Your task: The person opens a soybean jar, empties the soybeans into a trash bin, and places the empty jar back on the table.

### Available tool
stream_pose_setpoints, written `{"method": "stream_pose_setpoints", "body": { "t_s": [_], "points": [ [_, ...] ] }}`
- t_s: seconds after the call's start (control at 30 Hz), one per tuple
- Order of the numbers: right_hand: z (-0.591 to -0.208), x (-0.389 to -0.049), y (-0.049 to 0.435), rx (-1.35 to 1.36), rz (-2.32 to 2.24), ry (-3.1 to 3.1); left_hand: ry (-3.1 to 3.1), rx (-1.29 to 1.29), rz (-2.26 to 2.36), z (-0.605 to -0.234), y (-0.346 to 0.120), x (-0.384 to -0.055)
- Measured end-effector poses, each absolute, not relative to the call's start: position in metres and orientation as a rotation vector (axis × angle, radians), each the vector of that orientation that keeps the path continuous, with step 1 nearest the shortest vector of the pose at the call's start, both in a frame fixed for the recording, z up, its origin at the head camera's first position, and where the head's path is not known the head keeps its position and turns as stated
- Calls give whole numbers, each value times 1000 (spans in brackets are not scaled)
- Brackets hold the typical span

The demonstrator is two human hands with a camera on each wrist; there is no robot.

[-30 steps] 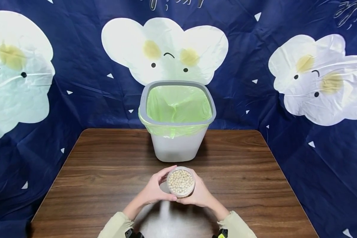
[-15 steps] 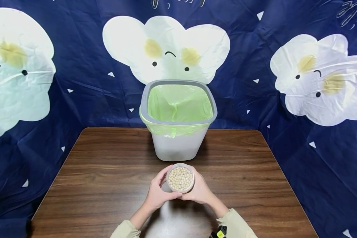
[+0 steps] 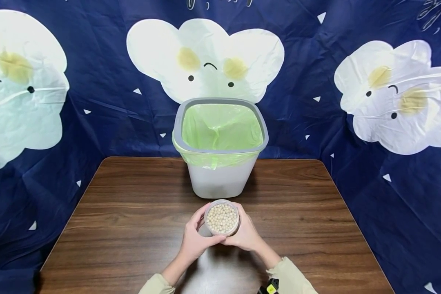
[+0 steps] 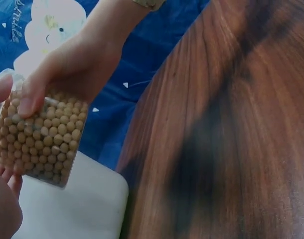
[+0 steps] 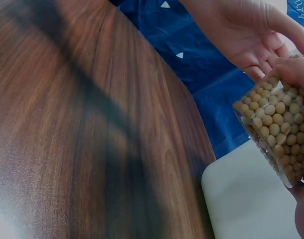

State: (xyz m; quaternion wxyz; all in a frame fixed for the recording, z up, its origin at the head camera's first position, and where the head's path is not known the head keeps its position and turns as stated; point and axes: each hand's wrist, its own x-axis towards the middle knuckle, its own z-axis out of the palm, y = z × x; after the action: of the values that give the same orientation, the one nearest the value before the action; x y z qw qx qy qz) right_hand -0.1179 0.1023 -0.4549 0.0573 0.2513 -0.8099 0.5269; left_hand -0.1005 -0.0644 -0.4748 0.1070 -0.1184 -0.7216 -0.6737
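Left hand (image 3: 194, 241) and right hand (image 3: 247, 233) both gripped the bean jar (image 3: 222, 219) between them, roughly upright above the surface (image 3: 132, 228); bin (image 3: 217, 179) stood straight ahead, just beyond it, neither hand clearly nearer.

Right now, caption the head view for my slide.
Left hand and right hand hold a jar of beans near a lined bin.

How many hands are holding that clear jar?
2: the left hand holds the clear jar from its left side, and the right hand from its right. Parts of both hands are hidden by the jar.
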Motion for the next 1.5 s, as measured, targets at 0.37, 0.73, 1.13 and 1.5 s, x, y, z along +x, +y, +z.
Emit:
{"method": "stream_pose_setpoints", "body": {
  "t_s": [0.37,0.73,1.13,1.5],
  "points": [
    [-460,-118,105,798,1704,-2408,-2169,-809,-2118,-479,-92,-125],
    [-460,-117,106,812,1762,-2413,-2266,-869,-2070,-468,-95,-130],
    [-461,-119,104,916,1695,-2397,-2294,-784,-2091,-459,-96,-125],
    [-459,-121,100,799,1617,-2383,-2276,-404,-1946,-449,-76,-107]
  ]
}}
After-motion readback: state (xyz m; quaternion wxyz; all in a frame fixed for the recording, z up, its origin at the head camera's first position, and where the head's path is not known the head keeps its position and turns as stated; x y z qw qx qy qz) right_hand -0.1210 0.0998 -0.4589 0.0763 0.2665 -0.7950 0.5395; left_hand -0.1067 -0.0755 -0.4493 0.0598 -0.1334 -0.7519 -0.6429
